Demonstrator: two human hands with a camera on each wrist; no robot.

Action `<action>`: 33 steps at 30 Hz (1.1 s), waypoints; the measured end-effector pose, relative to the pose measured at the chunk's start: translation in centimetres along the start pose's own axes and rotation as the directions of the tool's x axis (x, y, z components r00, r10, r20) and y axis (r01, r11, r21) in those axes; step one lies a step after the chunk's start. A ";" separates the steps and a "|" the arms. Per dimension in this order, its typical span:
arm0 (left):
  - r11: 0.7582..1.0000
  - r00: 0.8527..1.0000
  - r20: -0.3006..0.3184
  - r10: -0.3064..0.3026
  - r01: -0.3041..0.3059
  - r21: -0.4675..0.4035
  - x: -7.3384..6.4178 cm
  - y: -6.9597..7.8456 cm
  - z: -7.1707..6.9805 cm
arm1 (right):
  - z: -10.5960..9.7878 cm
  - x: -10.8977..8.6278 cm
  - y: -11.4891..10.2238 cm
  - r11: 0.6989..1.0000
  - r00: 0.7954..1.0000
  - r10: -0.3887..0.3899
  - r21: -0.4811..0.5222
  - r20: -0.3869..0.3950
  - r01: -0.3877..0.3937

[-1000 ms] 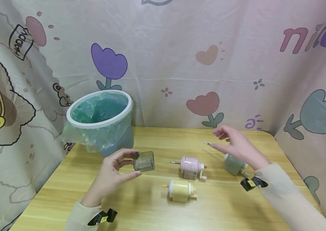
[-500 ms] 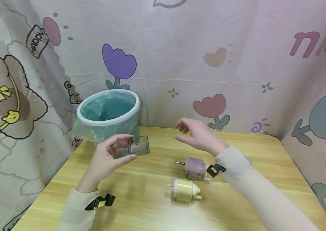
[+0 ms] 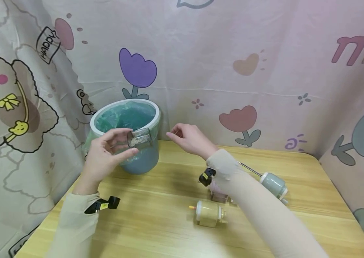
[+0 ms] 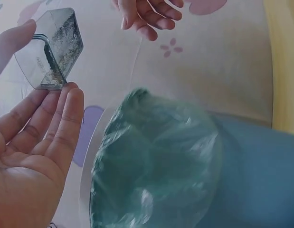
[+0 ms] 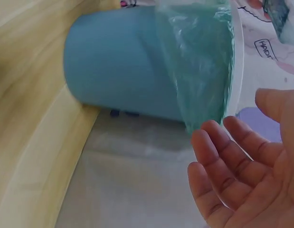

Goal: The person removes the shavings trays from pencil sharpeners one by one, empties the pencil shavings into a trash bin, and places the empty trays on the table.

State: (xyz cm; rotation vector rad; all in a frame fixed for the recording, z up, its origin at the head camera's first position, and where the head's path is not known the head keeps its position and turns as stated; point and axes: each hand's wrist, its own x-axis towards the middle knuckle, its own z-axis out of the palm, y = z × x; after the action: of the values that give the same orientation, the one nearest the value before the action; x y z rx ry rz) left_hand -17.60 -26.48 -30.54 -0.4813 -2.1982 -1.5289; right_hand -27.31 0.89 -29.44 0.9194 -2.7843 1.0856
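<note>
My left hand (image 3: 101, 157) pinches a small clear grey plastic shavings box (image 3: 140, 138) between thumb and fingers, in front of the bin's rim. Pencil shavings and dark dust cling inside the box, as the left wrist view shows. My right hand (image 3: 193, 139) is in the air to the right of the bin, with nothing in it and its fingers loosely bent. The blue bin (image 3: 141, 161) has a white rim and a green plastic bag (image 4: 156, 166) lining it and folded over its edge.
A yellow pencil sharpener (image 3: 208, 214) with an orange pencil stands on the wooden table (image 3: 149, 222). A pink sharpener (image 3: 218, 195) is partly hidden under my right forearm. Farther right lies a grey-green sharpener (image 3: 273, 183) holding a dark pencil. A printed curtain (image 3: 188, 64) hangs behind.
My left hand has raised the shavings box and carried it left, up to the bin. My right hand has moved left from above the grey-green sharpener towards the bin. The view has shifted slightly.
</note>
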 end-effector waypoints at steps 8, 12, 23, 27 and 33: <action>0.996 0.999 -0.042 -0.026 0.022 -0.090 1.5 0.1 -2.5 | 2.2 3.4 -2.0 0.986 0.995 0.100 0.135 0.014 -0.101; 0.996 0.997 -0.048 -0.057 0.053 -0.076 1.8 0.1 -3.4 | 2.8 4.3 -2.6 0.963 0.986 0.161 0.214 0.035 -0.164; 0.992 0.990 -0.082 -0.112 0.115 0.043 3.2 -0.8 -4.8 | 3.9 6.0 -3.5 0.866 0.962 0.265 0.421 0.069 -0.269; 0.975 0.983 -0.100 -0.153 0.167 0.145 3.8 -1.0 -5.3 | 4.5 6.2 -3.6 0.755 0.949 0.296 0.583 0.105 -0.300; 0.923 0.982 -0.097 -0.164 0.188 0.336 5.3 -1.3 -5.8 | 5.2 6.1 -3.6 0.618 0.939 0.320 0.724 0.123 -0.306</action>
State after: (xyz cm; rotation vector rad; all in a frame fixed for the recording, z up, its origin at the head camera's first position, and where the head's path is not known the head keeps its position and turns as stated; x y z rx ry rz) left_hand -21.93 -32.10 -27.00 -0.1217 -2.4411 -1.1809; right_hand -29.40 -7.60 -29.83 0.3848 -2.5078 2.3674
